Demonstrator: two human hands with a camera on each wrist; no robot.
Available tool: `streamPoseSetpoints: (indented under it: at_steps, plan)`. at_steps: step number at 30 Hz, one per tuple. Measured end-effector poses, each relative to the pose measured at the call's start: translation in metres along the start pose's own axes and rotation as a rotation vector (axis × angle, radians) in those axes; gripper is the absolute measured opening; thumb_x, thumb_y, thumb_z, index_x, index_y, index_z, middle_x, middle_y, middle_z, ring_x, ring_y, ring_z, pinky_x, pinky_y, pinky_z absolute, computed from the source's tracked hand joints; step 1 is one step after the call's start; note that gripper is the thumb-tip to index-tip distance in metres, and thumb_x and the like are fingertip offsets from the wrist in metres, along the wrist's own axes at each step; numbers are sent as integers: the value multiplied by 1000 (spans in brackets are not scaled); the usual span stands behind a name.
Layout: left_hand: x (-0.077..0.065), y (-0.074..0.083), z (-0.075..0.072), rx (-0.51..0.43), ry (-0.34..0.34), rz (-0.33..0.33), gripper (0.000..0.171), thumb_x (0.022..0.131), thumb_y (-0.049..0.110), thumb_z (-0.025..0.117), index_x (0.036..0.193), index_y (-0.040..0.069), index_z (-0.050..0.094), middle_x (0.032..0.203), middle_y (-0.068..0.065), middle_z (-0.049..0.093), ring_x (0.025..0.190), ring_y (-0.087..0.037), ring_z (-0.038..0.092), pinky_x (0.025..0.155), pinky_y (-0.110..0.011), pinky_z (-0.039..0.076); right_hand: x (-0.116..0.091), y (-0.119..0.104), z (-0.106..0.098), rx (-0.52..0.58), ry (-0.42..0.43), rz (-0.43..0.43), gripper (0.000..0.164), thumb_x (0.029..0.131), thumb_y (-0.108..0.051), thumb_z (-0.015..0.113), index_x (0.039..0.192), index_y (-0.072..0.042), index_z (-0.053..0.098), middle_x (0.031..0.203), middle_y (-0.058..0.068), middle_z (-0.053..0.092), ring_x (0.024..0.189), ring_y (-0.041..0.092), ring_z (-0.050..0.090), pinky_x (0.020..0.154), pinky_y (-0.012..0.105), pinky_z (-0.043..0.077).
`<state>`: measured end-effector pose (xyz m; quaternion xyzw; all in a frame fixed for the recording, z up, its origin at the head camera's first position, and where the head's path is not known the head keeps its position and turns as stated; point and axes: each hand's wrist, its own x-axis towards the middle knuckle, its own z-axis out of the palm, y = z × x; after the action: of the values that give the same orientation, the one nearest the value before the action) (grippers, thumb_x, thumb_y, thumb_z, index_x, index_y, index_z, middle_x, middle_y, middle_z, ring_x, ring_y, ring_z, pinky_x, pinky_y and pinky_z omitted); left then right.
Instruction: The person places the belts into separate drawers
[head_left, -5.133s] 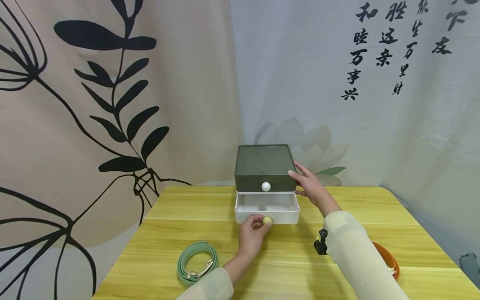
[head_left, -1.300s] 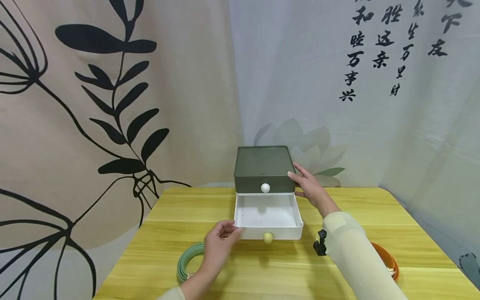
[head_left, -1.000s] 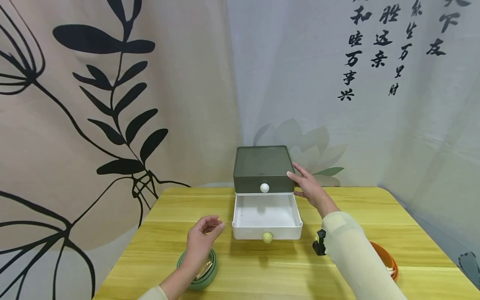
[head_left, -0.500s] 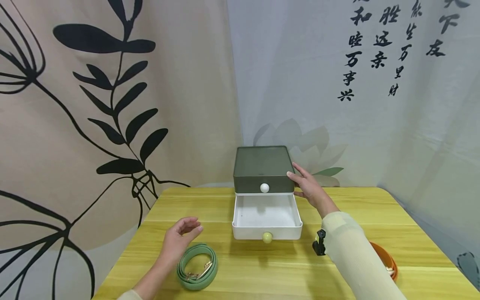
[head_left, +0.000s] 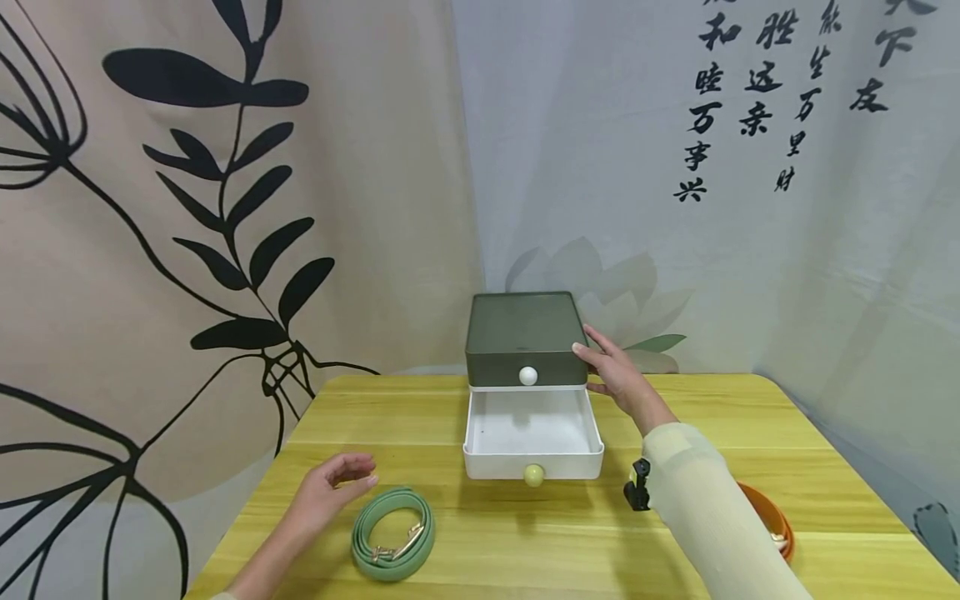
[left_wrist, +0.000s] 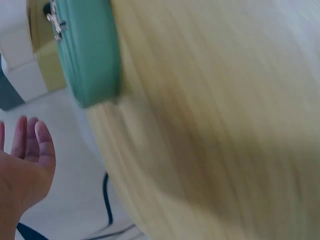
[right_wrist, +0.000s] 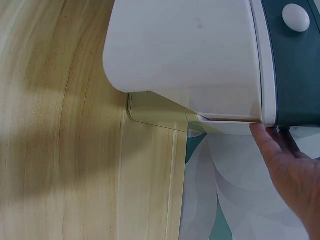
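A small two-tier drawer box (head_left: 528, 321), dark green above with a white knob, stands at the back of the table. Its white lower drawer (head_left: 532, 465) is pulled out and empty, with a yellow-green knob (head_left: 533, 476) on its front. My right hand (head_left: 626, 385) rests against the box's right side, thumb near the front corner; the right wrist view shows its fingertips touching that side. My left hand (head_left: 326, 496) hovers at the left, holding nothing, its fingers loosely bent. Beside it lies a coiled green strap (head_left: 393, 570) with gold-coloured metal clasps.
An orange bowl (head_left: 784, 527) with whitish contents stands at the right, partly hidden by my right sleeve (head_left: 716, 508). A black device (head_left: 637, 485) is worn at the right wrist. Behind the wooden table (head_left: 570, 542) hangs a printed curtain (head_left: 390, 208).
The lower drawer came further out. My left hand let go of its knob, touched the drawer's left front corner, then moved left past the coiled strap. The right hand stayed on the box.
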<state>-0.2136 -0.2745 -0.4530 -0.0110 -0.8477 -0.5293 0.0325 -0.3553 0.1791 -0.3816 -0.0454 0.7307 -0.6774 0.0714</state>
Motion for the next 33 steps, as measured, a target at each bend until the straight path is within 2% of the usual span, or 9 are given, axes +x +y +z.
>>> streamPoseSetpoints:
  at_steps: [8,15,24,29,33]
  plan:
    - [-5,-16,-15,31,-104,3,44,90,21,74,125,-2,61,121,-17,64,109,-24,60,86,-28,50,0,0,0,-3,7,8,73,101,-41,56,160,-32,14,160,20,21,140,42,33,110,59,31]
    - [-10,-28,-24,71,-193,-5,47,90,22,75,126,-5,60,122,-19,63,109,-26,59,84,-28,50,0,0,0,-4,11,4,73,101,-40,56,160,-31,14,161,19,19,139,41,34,109,59,32]
    - [-11,-42,-28,1,-341,15,47,94,16,70,128,-12,55,124,-26,59,106,-27,58,78,-35,54,0,1,0,1,14,5,73,101,-40,56,160,-31,14,161,20,19,139,42,34,110,59,31]
    - [-13,-45,-29,-15,-409,18,43,94,14,69,128,-10,56,126,-27,58,109,-33,58,78,-38,54,-2,-1,0,-2,14,10,72,101,-40,56,160,-33,14,160,20,22,140,42,33,110,59,31]
    - [-15,-46,-27,-14,-457,31,43,94,15,69,129,-6,57,130,-28,55,114,-41,56,85,-41,54,-1,-1,0,-3,15,9,72,101,-41,56,160,-33,15,161,19,21,140,41,33,110,59,32]
